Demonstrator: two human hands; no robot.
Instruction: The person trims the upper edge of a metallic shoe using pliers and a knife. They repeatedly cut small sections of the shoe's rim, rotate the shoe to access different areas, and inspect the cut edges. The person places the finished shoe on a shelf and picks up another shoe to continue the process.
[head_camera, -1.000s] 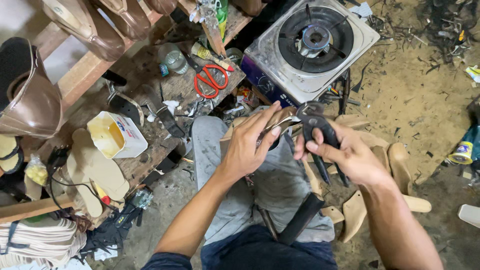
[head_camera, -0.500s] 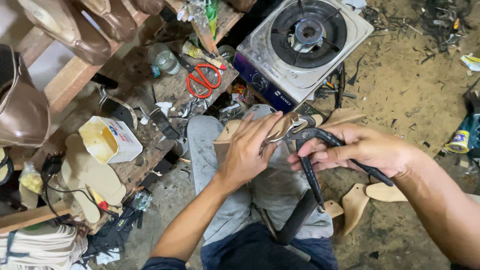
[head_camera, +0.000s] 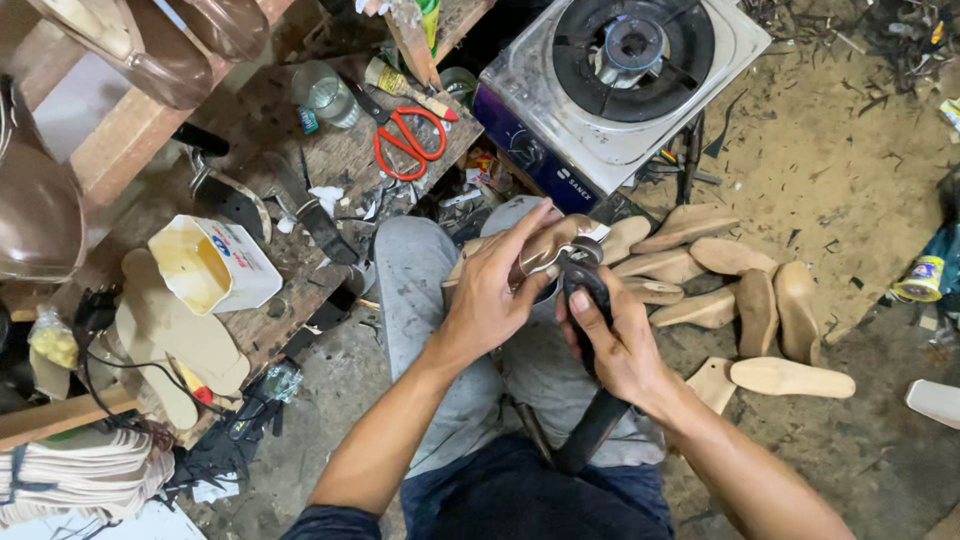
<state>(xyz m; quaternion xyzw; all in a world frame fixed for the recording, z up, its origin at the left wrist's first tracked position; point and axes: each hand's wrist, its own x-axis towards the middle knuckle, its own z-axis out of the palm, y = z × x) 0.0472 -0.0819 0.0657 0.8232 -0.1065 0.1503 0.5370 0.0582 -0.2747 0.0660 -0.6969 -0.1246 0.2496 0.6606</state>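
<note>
My left hand (head_camera: 492, 290) grips a tan shoe last covered with shiny leather (head_camera: 548, 243), held over my knees. My right hand (head_camera: 618, 338) is closed around the black handles of lasting pliers (head_camera: 582, 277), whose metal jaws touch the edge of the leather on the last. Both hands meet above my grey trousers (head_camera: 420, 300). The pliers' handles run down under my right palm and are mostly hidden.
A gas stove (head_camera: 620, 70) stands ahead. Several wooden shoe lasts (head_camera: 740, 300) lie on the dirt floor at right. A low wooden bench (head_camera: 300, 170) at left holds red scissors (head_camera: 408, 140), a glue tub (head_camera: 210, 265), a jar, knives and insoles (head_camera: 170, 340).
My right hand swung back from the right and now presses the pliers against the last. The view shifted closer to the stove.
</note>
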